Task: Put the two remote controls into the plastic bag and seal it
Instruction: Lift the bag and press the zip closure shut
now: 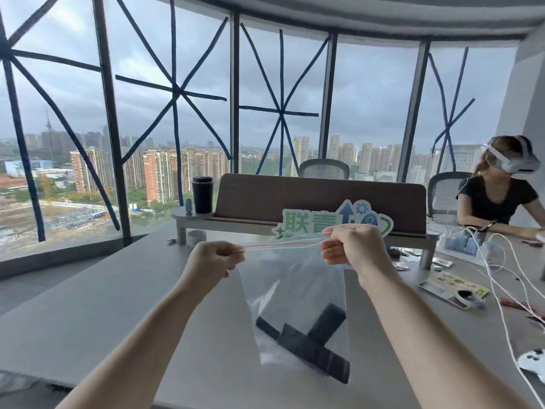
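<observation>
A clear plastic bag (292,278) with a red zip line along its top hangs above the grey table. My left hand (213,258) pinches the top left corner of the bag. My right hand (352,246) pinches the top right end, so the red strip is stretched between them. Two black remote controls lie crossed inside the bottom of the bag: one long remote (306,351) lies slanted, the other remote (327,320) rests across it, pointing up and right.
The grey table (132,305) stretches below the bag. Behind stand a brown desk shelf (295,199), a black tumbler (202,194) and a green sign (309,221). White cables (495,278), a tape roll and packets lie at right, where a seated person (498,196) wears a headset.
</observation>
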`<action>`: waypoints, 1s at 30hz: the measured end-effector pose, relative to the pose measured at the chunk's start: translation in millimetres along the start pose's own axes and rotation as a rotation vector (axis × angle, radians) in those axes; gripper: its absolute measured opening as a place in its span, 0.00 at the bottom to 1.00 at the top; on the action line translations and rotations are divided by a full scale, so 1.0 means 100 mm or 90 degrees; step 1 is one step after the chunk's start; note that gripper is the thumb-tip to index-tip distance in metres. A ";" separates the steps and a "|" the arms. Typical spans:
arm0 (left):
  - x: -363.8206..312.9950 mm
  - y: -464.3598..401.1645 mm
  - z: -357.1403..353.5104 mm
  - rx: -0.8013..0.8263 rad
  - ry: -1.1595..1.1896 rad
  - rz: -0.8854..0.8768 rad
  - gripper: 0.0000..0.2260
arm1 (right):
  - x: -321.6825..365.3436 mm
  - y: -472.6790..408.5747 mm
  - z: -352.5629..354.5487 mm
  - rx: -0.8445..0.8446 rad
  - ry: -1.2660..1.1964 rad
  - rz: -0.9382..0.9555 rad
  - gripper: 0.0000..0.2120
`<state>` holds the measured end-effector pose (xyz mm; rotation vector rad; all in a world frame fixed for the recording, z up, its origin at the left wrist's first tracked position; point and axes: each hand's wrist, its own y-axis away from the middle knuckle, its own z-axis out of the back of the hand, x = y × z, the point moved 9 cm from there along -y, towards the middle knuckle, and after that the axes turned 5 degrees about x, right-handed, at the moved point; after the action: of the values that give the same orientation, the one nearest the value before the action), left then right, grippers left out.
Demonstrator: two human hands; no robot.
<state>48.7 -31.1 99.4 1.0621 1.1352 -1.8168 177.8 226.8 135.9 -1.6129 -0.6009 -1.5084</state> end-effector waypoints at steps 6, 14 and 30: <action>-0.05 0.04 -0.19 -0.022 0.095 0.025 0.03 | 0.09 0.05 0.28 -0.047 0.081 0.019 0.10; -0.54 0.00 -0.66 0.068 0.114 -0.023 0.04 | 0.66 0.35 -0.17 0.040 0.538 0.332 0.14; -1.03 -0.06 -0.70 0.102 0.049 -0.102 0.02 | 0.78 0.02 -0.43 0.230 0.500 0.233 0.04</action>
<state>102.1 51.6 175.9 1.1699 1.1642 -2.0366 167.7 176.1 208.6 -0.7085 -0.1086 -1.4907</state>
